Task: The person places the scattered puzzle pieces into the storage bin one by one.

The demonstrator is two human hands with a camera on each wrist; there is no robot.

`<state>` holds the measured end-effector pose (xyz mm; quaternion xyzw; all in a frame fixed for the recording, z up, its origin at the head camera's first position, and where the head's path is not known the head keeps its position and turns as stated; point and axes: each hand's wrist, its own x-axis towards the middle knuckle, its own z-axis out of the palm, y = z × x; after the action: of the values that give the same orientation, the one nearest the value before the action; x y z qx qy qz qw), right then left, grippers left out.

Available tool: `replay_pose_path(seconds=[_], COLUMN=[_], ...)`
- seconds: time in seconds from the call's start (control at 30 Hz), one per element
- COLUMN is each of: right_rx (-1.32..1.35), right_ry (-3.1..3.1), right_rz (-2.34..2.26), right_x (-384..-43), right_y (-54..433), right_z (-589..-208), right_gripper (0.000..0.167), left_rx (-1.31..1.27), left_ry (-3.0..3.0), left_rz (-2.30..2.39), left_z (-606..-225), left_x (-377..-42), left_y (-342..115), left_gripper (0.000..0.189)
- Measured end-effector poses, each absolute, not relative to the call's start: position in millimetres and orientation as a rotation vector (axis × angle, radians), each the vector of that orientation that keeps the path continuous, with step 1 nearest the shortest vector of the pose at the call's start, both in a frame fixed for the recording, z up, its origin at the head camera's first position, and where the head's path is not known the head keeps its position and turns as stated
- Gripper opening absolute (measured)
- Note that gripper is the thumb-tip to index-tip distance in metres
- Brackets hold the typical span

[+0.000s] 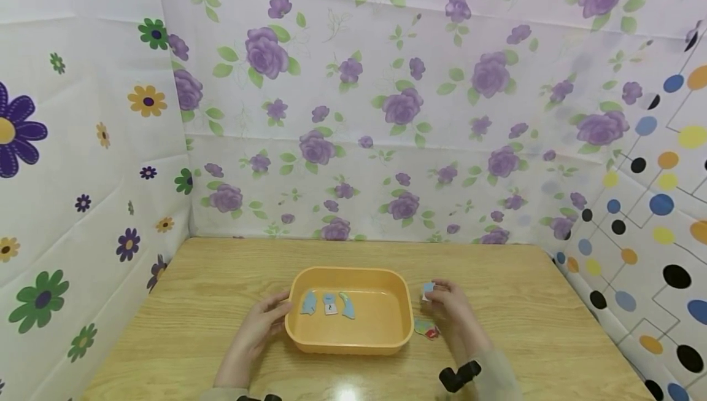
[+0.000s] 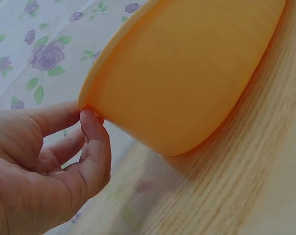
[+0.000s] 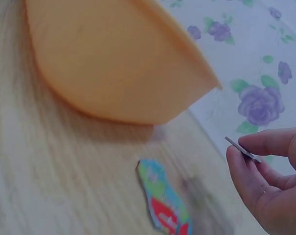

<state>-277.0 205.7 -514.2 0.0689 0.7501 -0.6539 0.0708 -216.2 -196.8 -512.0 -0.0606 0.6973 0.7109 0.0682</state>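
A yellow-orange plastic basin (image 1: 381,347) stands on the wooden table. My left hand (image 1: 261,321) holds its left rim, thumb and fingertips meeting at the edge in the left wrist view (image 2: 55,161). Off the basin's right side, my right hand (image 1: 452,303) pinches a small flat blue-and-white puzzle piece (image 1: 428,291) between thumb and fingers; the right wrist view shows this piece (image 3: 241,149) edge-on. Below that hand lies a colourful puzzle piece (image 1: 426,328) with green, blue and red on it, flat on the table beside the basin.
Inside the basin, towards its left, lie a blue piece (image 1: 309,303), a blue-and-white piece (image 1: 330,304) and a curved blue piece (image 1: 347,306). Flowered cloth (image 1: 353,112) hangs behind the table (image 1: 221,266), with patterned cloths at both sides.
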Motion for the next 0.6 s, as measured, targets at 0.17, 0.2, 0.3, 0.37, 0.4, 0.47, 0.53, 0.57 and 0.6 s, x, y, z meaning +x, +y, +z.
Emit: replay_pose_path(seconds=[0.17, 0.2, 0.3, 0.37, 0.4, 0.47, 0.53, 0.57, 0.6], right_rx=[0.155, 0.145, 0.121, 0.12, 0.119, 0.113, 0.107, 0.102, 0.096], right_ry=[2.244, 2.236, 2.223, 2.219, 2.216, 2.224, 2.225, 2.228, 2.233], right_rz=[-1.994, -2.008, -2.02, -2.025, -2.027, -2.01, -2.008, -2.003, -1.996], right_x=[-282.2, -283.5, -286.6, -288.4, -289.1, -290.7, -292.6, -293.4, -294.3], right_y=[198.3, 196.4, 190.2, 185.3, 182.8, 177.7, 172.0, 168.8, 165.5], right_z=[-501.9, -500.1, -493.8, -489.5, -487.2, -483.1, -480.0, -478.7, -477.6], right_gripper=[0.058, 0.058, 0.057, 0.057, 0.056, 0.056, 0.054, 0.053, 0.053], left_rx=[-0.179, -0.175, -0.156, -0.148, -0.149, -0.155, -0.169, -0.176, -0.179], left_ry=[2.104, 2.107, 2.109, 2.11, 2.11, 2.114, 2.118, 2.116, 2.116], left_rz=[2.131, 2.127, 2.115, 2.11, 2.109, 2.11, 2.111, 2.112, 2.113], left_z=[-510.8, -510.8, -510.5, -510.4, -510.7, -510.9, -511.4, -511.6, -511.9], left_x=[-215.2, -214.9, -213.8, -213.3, -213.4, -213.5, -214.1, -214.5, -214.7], left_y=[-197.1, -197.4, -198.1, -198.2, -198.2, -198.0, -197.8, -197.7, -197.7], left_gripper=[0.051, 0.052, 0.053, 0.053, 0.053, 0.053, 0.053, 0.053, 0.052])
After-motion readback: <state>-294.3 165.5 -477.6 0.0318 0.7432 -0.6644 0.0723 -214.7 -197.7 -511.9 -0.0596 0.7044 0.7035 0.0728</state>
